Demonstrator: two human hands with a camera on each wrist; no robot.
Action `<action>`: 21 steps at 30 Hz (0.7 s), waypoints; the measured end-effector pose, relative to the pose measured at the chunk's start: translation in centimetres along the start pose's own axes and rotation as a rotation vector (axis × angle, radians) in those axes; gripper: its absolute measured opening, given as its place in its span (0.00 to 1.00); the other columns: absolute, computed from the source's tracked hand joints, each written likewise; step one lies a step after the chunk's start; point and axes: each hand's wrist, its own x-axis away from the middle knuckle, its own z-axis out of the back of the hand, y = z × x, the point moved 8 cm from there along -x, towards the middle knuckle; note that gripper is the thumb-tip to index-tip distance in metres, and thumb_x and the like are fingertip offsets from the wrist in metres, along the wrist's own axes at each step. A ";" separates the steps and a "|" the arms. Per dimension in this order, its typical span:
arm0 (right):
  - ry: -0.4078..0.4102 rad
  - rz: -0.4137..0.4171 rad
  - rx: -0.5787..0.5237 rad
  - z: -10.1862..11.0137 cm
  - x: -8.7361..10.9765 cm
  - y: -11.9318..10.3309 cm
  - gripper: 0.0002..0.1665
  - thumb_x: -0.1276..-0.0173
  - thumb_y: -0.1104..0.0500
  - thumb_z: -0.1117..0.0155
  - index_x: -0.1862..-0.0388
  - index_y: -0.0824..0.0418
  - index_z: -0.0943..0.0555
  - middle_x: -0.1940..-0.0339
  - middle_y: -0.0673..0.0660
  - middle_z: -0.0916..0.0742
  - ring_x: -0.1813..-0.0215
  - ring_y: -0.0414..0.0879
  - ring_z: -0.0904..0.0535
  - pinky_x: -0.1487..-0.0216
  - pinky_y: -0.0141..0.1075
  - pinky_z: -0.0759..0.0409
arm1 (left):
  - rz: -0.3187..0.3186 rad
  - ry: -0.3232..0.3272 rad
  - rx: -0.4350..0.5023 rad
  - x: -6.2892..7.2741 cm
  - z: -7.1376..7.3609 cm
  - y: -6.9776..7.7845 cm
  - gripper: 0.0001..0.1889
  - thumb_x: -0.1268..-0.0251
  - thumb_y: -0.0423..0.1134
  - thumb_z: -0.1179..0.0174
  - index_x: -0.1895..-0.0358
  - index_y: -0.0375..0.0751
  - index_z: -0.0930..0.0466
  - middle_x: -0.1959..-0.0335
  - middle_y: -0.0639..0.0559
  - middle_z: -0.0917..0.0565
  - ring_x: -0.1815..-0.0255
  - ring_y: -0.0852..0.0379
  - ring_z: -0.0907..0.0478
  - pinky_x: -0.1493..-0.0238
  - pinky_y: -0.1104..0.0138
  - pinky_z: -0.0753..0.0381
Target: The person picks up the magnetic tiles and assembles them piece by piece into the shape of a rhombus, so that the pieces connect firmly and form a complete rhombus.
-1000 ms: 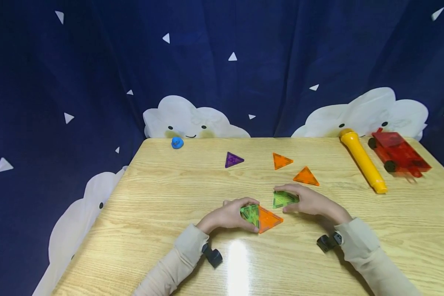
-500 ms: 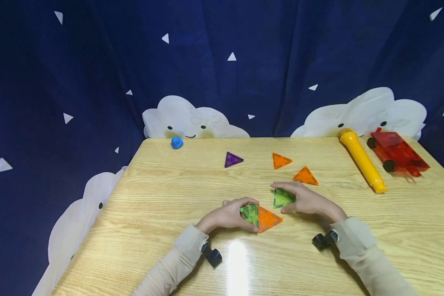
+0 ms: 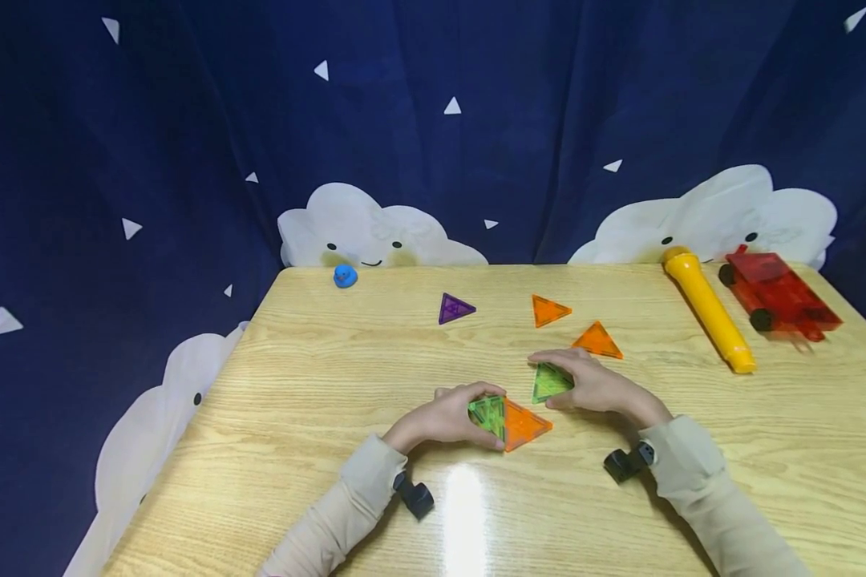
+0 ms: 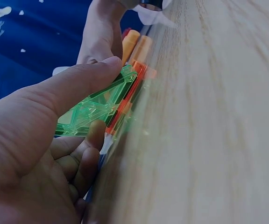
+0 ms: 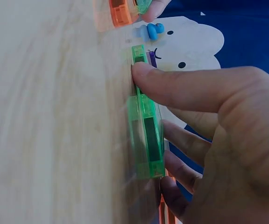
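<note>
Head view: one green triangle (image 3: 487, 414) abuts an orange triangle (image 3: 525, 425) on the table (image 3: 281, 385), our left hand (image 3: 443, 418) clamped on its edges, apparently to steady it; nearby, our right hand (image 3: 597, 385) pinches a second green triangle (image 3: 550, 384), thumb and fingers seemingly leaving one side free.

Far beyond the left hand (image 3: 451, 415) and off to its left, near the back edge of a pale wood-grained table (image 3: 317, 353), a small blue duck (image 3: 345, 276). Beyond the right hand (image 3: 599, 386) and to its right, a yellow microphone-shaped toy (image 3: 709, 311) lying aslant, with a red toy car (image 3: 783, 292) just beside. Farthest from both hands, a dark blue curtain (image 3: 390, 144) with white clouds (image 3: 354, 216).
</note>
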 end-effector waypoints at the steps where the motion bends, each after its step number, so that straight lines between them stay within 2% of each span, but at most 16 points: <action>1: 0.000 -0.002 -0.002 0.0 0.0 0.0 0.39 0.44 0.59 0.28 0.33 0.60 0.31 0.33 0.65 0.28 0.35 0.66 0.40 0.40 0.64 0.41 | 0.002 0.000 -0.002 0.0 0.0 0.0 0.39 0.53 0.50 0.26 0.35 0.51 0.31 0.42 0.54 0.23 0.54 0.59 0.35 0.52 0.62 0.43; 8: 0.008 0.004 -0.035 0.1 0.0 -0.1 0.37 0.45 0.62 0.28 0.35 0.60 0.28 0.35 0.65 0.27 0.35 0.65 0.37 0.39 0.61 0.40 | 0.002 -0.004 0.006 -0.1 -0.2 -0.1 0.38 0.52 0.50 0.27 0.35 0.51 0.31 0.41 0.55 0.24 0.53 0.60 0.34 0.51 0.62 0.44; 15: 0.038 0.050 -0.072 0.0 0.0 -0.5 0.36 0.45 0.65 0.28 0.36 0.63 0.29 0.35 0.66 0.27 0.33 0.66 0.37 0.36 0.61 0.41 | -0.004 -0.011 -0.005 -0.1 -0.1 0.0 0.39 0.52 0.50 0.28 0.33 0.51 0.32 0.37 0.55 0.26 0.51 0.60 0.32 0.49 0.61 0.44; 21: 0.053 0.057 -0.094 -0.2 0.0 -0.6 0.39 0.47 0.68 0.28 0.34 0.63 0.30 0.35 0.66 0.28 0.34 0.64 0.35 0.37 0.60 0.38 | 0.009 -0.014 0.002 0.0 0.0 -0.1 0.39 0.50 0.51 0.29 0.32 0.53 0.33 0.33 0.54 0.30 0.42 0.54 0.35 0.43 0.56 0.44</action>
